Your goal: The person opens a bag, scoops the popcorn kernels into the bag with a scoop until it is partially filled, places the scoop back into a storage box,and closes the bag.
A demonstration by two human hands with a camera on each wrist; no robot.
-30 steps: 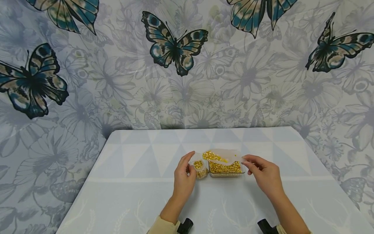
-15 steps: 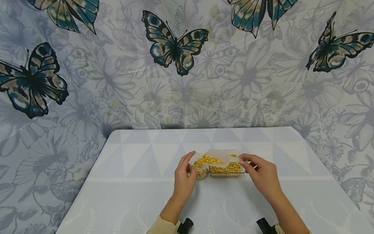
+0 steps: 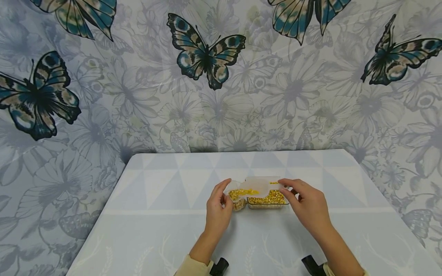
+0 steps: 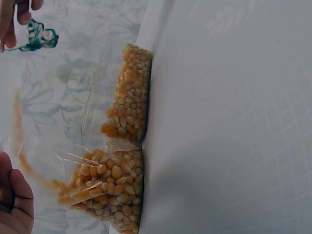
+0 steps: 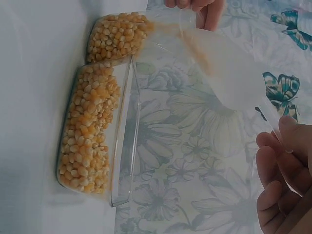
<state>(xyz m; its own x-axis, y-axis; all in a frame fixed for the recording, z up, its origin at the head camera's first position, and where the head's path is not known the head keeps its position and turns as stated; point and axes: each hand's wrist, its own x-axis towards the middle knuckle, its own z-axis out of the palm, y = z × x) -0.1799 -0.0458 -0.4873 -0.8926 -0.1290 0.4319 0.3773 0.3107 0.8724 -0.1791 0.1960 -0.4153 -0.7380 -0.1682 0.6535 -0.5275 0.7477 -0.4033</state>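
My right hand (image 3: 307,203) pinches the handle end of a translucent white scoop (image 5: 234,73), tilted down to the left. Corn kernels slide off its lower end into a clear plastic bag (image 4: 105,195), which stands part filled with kernels. At the bag's upper left edge, my left hand (image 3: 218,211) holds the mouth between thumb and fingers. Beside the bag, on the right, is a clear rectangular container (image 3: 266,206) filled with more corn kernels (image 5: 90,131). The scoop hangs above the container and the bag, hiding part of both in the head view.
A pale patterned table (image 3: 165,230) carries the bag and container near its middle. Behind its far edge hangs a cloth (image 3: 138,96) printed with flowers and butterflies. Dark wrist devices (image 3: 219,266) show below the hands.
The right hand has moved left and tipped the scoop further. Kernels have slid along it toward the bag, leaving fewer on the scoop. The left hand has stayed about where it was.
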